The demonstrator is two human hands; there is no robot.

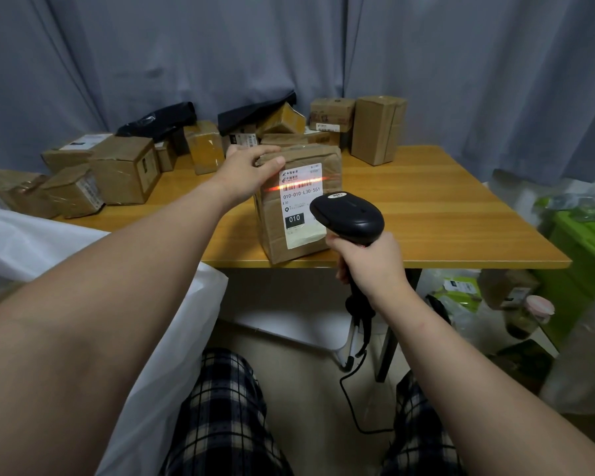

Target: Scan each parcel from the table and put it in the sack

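A brown cardboard parcel [299, 204] stands upright at the front edge of the wooden table [443, 214], its white shipping label facing me. My left hand [248, 173] grips its top left corner, thumb on the front face. My right hand [371, 262] holds the handle of a black barcode scanner [349, 216] just in front of the label. A red scan line lies across the barcode. The white sack [172, 338] hangs open at my left, below the table edge.
Several more brown parcels [124, 170] and black bags crowd the table's back and left side; a tall box [377, 130] stands at the back right. Green crates and clutter [584, 249] fill the floor to the right. The scanner's cable hangs down between my knees.
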